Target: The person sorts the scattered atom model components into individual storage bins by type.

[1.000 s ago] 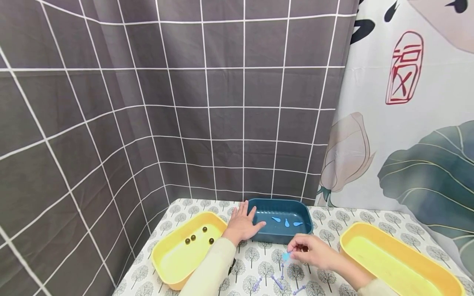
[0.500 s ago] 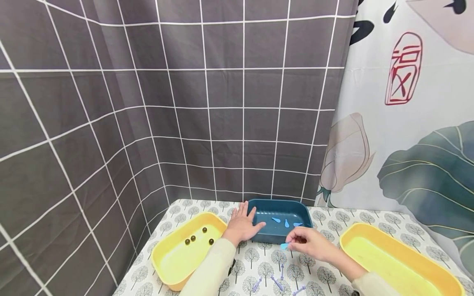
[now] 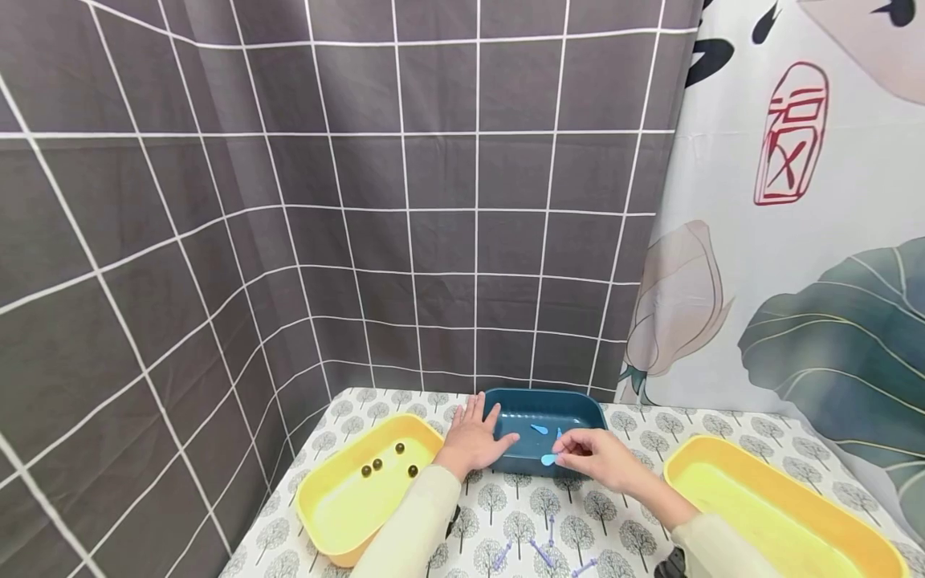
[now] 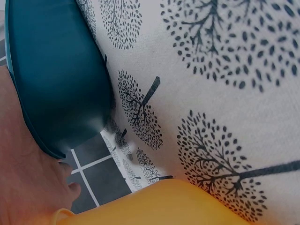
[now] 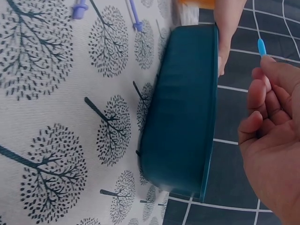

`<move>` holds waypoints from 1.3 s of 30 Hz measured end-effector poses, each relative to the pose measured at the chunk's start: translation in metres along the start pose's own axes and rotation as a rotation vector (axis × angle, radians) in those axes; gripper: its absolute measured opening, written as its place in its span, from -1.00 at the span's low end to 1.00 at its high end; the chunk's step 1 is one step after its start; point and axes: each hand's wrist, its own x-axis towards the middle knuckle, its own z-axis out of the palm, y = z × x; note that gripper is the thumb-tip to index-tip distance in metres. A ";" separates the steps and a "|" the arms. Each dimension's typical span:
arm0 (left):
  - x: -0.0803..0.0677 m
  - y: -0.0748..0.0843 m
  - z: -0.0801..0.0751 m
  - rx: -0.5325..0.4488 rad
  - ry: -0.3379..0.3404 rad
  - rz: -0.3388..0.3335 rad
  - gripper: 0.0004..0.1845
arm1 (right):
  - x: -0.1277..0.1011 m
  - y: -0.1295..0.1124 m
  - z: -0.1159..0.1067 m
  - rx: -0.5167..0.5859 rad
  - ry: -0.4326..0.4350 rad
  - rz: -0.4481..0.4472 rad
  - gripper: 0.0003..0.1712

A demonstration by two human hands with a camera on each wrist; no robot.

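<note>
Grey grid curtain point(image 3: 361, 201) fills the far and left sides, floral curtain point(image 3: 795, 241) on the right. Your surface point(image 3: 506, 514) has a tree-print cloth. Right yellow tray point(image 3: 860, 539) sits near right; left yellow tray point(image 3: 318, 498) holds four dark beads point(image 3: 376, 464). Teal tray point(image 3: 506, 461) sits far centre, between them.

Your left hand point(image 3: 473, 437) lies flat with fingers spread, pressing on the teal tray's left rim and the cloth beside it. Your right hand point(image 3: 596, 457) pinches a small light blue piece point(image 3: 549, 459) at its fingertips, right over the tray's near rim. The wrist view shows the piece's tip poking out above your fingers point(image 5: 269, 82). More blue pieces point(image 3: 539, 429) lie inside the tray. Purple pins point(image 3: 538, 550) lie loose on the cloth near you.

Risks, as I judge them: the piece hangs at the rim, not past it, so letting go here could bounce it off the edge onto the cloth. The pinch is shallow, so it may slip out. Lift your left hand and the tray could slide when nudged.
</note>
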 end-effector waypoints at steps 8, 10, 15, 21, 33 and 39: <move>0.000 0.000 0.001 0.000 0.003 0.002 -0.16 | 0.013 0.002 -0.003 0.013 0.033 0.058 -0.89; 0.000 0.000 0.001 0.000 0.004 0.003 -0.16 | 0.016 0.003 -0.003 0.017 0.042 0.065 -0.88; 0.001 0.000 0.001 -0.003 -0.002 0.000 -0.16 | 0.023 0.009 -0.003 0.001 0.079 0.080 -0.91; 0.001 0.001 0.000 0.002 -0.005 -0.003 -0.16 | 0.035 0.015 -0.001 -0.002 0.117 0.127 -0.89; 0.001 0.001 -0.001 0.006 -0.006 -0.004 -0.16 | 0.058 0.018 0.006 -0.050 0.196 0.277 -0.89; 0.003 0.000 0.001 0.015 -0.022 -0.010 -0.16 | 0.069 0.021 0.012 -0.052 0.229 0.316 -0.90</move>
